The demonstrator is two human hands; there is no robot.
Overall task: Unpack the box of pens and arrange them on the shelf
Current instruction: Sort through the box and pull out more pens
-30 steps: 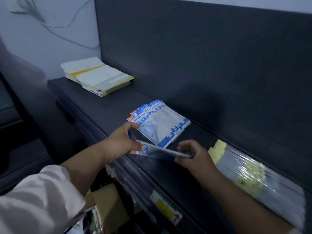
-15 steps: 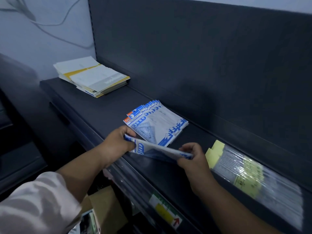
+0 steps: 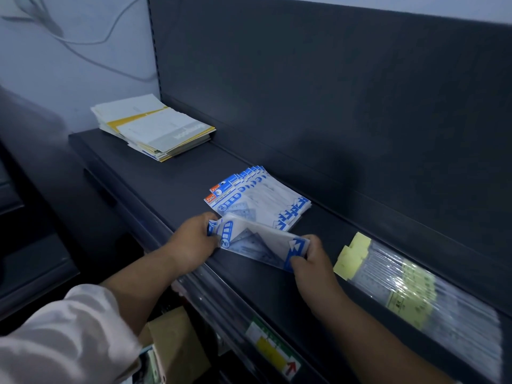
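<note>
A blue-and-white packet of geometry set squares is held over the front of the dark shelf. My left hand grips its left end and my right hand pinches its right end. The packet tilts up toward me, its face showing. Just behind it a fanned stack of the same packets lies flat on the shelf. A brown cardboard box shows below the shelf, between my arms.
A pile of paper booklets with yellow bands lies at the shelf's left end. Clear-wrapped ruler packs with yellow labels lie along the right. The dark back panel rises behind. A price strip runs along the shelf's front edge.
The held packet has turned from nearly edge-on to face-up and tilted. Both hands have kept their hold on its ends and moved slightly toward the stack.
</note>
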